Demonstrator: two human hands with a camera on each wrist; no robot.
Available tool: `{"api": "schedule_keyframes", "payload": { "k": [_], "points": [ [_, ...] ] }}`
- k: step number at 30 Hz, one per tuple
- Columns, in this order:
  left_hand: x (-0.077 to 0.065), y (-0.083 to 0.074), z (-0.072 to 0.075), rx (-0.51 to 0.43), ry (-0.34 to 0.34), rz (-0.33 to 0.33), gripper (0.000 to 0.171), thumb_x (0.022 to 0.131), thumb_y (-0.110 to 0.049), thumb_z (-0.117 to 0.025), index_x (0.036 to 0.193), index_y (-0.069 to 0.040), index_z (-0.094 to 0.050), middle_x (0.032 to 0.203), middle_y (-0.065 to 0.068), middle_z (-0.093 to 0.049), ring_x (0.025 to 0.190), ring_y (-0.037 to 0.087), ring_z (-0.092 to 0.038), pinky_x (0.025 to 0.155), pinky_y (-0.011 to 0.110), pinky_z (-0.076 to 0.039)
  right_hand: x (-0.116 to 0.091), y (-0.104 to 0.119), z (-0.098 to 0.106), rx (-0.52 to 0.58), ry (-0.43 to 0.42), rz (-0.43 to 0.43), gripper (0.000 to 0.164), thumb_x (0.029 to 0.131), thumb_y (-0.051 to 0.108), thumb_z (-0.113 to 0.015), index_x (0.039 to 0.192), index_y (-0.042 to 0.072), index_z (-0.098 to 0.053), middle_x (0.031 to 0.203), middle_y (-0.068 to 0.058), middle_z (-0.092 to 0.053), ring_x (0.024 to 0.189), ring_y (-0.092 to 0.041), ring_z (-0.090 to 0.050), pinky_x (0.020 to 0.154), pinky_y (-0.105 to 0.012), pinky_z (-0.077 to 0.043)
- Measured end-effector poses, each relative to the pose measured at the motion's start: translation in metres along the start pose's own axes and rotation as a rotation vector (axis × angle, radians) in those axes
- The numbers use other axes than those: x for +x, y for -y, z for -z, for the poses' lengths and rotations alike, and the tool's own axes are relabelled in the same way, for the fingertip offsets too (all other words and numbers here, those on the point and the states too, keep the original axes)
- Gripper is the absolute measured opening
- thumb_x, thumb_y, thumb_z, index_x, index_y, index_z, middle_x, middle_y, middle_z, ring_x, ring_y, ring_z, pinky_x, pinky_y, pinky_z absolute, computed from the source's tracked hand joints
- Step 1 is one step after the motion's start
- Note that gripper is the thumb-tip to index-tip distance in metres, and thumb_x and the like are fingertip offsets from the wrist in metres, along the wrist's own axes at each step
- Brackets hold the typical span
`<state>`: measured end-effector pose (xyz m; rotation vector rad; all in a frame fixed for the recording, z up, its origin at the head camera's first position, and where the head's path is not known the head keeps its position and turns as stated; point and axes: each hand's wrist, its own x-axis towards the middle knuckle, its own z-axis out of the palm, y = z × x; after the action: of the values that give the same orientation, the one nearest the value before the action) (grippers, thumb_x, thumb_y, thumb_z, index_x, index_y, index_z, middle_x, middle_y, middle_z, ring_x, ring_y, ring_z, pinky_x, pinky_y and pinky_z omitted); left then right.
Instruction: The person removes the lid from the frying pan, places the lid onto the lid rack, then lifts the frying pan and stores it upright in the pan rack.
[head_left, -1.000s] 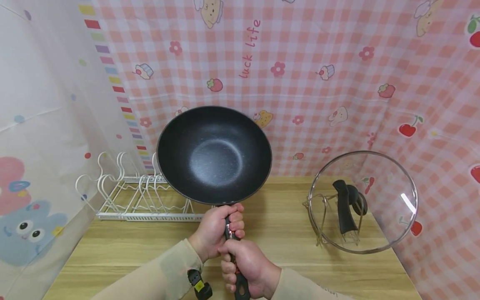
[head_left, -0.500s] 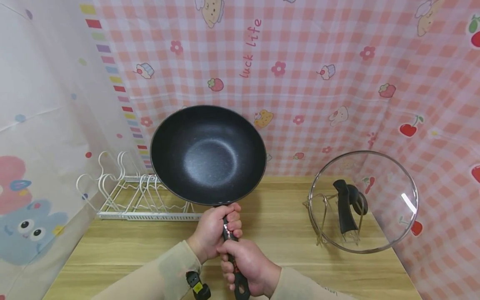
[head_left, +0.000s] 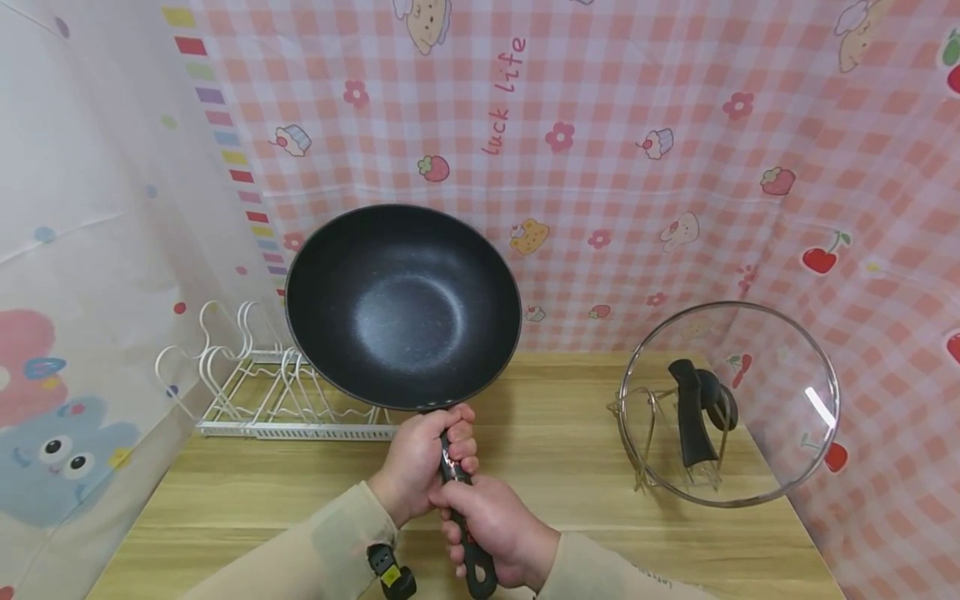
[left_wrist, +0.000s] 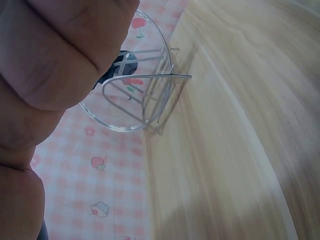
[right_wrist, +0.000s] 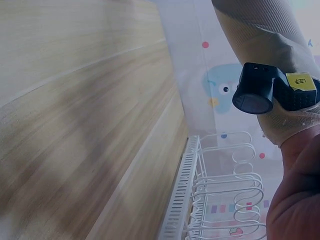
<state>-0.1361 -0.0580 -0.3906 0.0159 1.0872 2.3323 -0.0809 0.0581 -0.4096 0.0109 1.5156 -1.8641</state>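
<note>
A black wok (head_left: 405, 308) is held up above the table in the head view, its inside facing me and its long black handle (head_left: 480, 567) pointing down toward me. My left hand (head_left: 420, 458) grips the handle just below the pan. Right behind it, my right hand (head_left: 498, 525) wraps the lower part of the handle, thumb close against the left hand. The curled fingers (left_wrist: 60, 60) of the left hand fill the left of its wrist view, where the wok is hidden. In the right wrist view, the left sleeve (right_wrist: 270, 45) carries a black wrist camera (right_wrist: 255, 95).
A white wire dish rack (head_left: 292, 432) stands at the back left, partly behind the wok. On the right, a glass lid (head_left: 780, 400) with a black handle (head_left: 693, 417) leans upright in a wire stand (head_left: 645, 442). Patterned cloth (head_left: 637, 75) hangs behind the wooden table (head_left: 600, 467).
The wok has shifted steadily to the left, with its handle tilting further that way, now covering more of the dish rack. Both hands keep their grip and move slightly left.
</note>
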Motion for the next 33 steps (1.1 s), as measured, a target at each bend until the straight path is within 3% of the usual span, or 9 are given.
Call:
{"api": "schedule_keyframes", "payload": {
  "k": [9,23,33],
  "points": [
    [-0.0016,-0.0007,0.0036,0.03,-0.034,-0.038,0.008,0.096,-0.017,-0.034,0.093,-0.012,-0.04,0.061,-0.008,-0.031,0.049,0.006,-0.03,0.049,0.02,-0.035,0.0021,-0.0017,-0.0024,-0.066,-0.043,0.047,0.025,0.085,0.031,-0.056,0.071,0.012,-0.048,0.054,0.003,-0.045,0.041,-0.012,-0.044,0.039,-0.026,-0.043],
    [-0.0017,0.0001,0.0084,0.073,-0.108,-0.063,0.009,0.095,-0.018,-0.036,0.094,-0.011,-0.041,0.061,-0.007,-0.031,0.047,0.008,-0.03,0.047,0.022,-0.034,0.003,-0.0041,-0.0039,-0.109,-0.029,0.128,0.028,0.086,0.031,-0.059,0.083,0.005,-0.05,0.058,0.0,-0.049,0.044,-0.013,-0.048,0.04,-0.028,-0.046],
    [-0.0012,0.0017,0.0103,0.127,-0.196,-0.119,0.01,0.094,-0.016,-0.037,0.092,-0.01,-0.044,0.058,-0.007,-0.032,0.045,0.007,-0.03,0.044,0.022,-0.033,0.006,-0.0073,-0.0038,-0.156,-0.049,0.172,0.022,0.088,0.023,-0.059,0.094,0.004,-0.05,0.063,-0.004,-0.053,0.049,-0.016,-0.052,0.044,-0.028,-0.048]
  ]
}}
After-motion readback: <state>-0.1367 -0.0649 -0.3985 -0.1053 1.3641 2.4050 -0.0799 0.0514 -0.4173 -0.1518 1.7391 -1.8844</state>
